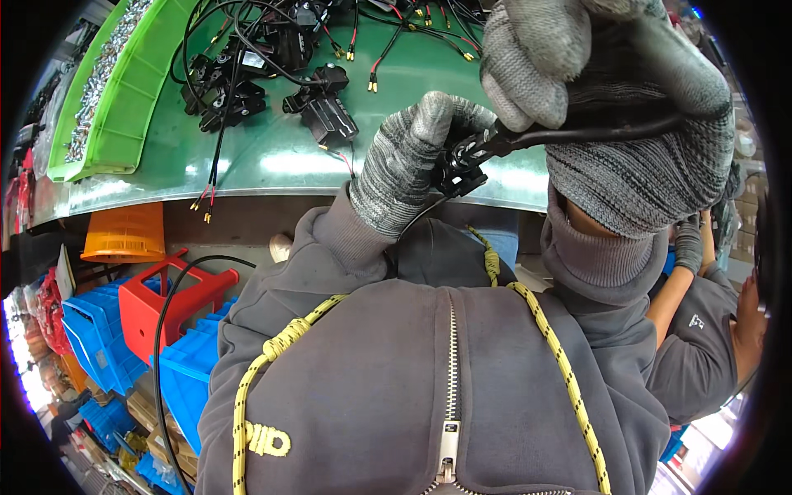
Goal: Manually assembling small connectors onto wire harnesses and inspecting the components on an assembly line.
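Note:
Both my hands wear grey knitted gloves and hold one black lever assembly [464, 170] above the table's near edge. My left hand [404, 157] is closed on its chunky clamp-like end, with the thumb on top. A thin black cable runs down from that end past my left cuff. My right hand [627, 124] is raised higher, its fingers curled over the long curved bar of the lever; the palm side of the grip is partly hidden. Just beyond my left hand, a similar black part [330, 118] with thin wires lies on the green table [272, 169].
More black assemblies [231, 91] and wires with gold-coloured tips lie farther back. A green bin [124, 103] of small metal pieces stands at left. Below are an orange bucket [124, 233], a red stool [136, 309] and blue crates [99, 334]. A co-worker [701, 346] is close at right.

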The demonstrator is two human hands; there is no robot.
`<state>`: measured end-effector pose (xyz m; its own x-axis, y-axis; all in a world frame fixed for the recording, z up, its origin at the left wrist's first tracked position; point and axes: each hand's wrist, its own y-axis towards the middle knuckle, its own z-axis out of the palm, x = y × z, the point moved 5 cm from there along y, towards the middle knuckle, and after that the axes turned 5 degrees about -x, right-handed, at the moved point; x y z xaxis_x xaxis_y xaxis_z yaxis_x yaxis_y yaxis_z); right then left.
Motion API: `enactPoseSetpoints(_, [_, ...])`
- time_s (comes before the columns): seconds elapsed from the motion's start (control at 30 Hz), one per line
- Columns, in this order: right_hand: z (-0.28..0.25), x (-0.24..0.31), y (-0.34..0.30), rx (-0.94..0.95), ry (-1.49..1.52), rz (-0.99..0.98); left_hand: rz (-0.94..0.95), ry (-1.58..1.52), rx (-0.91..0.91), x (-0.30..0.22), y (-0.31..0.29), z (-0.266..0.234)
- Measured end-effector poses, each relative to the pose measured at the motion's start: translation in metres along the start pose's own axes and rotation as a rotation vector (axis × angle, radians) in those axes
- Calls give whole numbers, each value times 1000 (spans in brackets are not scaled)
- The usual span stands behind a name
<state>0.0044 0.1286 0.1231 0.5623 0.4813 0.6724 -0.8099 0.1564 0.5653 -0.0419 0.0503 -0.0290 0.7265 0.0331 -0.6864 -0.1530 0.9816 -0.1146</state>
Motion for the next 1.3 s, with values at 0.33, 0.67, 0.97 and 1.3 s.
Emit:
enactPoseSetpoints(0.33, [16,12,-19,-299,-297,-169,825,880,-4,-31,-12,27])
enactPoseSetpoints(0.67, [-2,22,-13,-372,-209,-145,103,145,-106,-26,-15,30])
enactPoseSetpoints(0.97, [-42,7,-32,-184,90,203,718,659,-75,-28,-12,22])
enactPoseSetpoints(1.3, [13,12,14,-55,45,187,270,280,25,-17,-12,22])
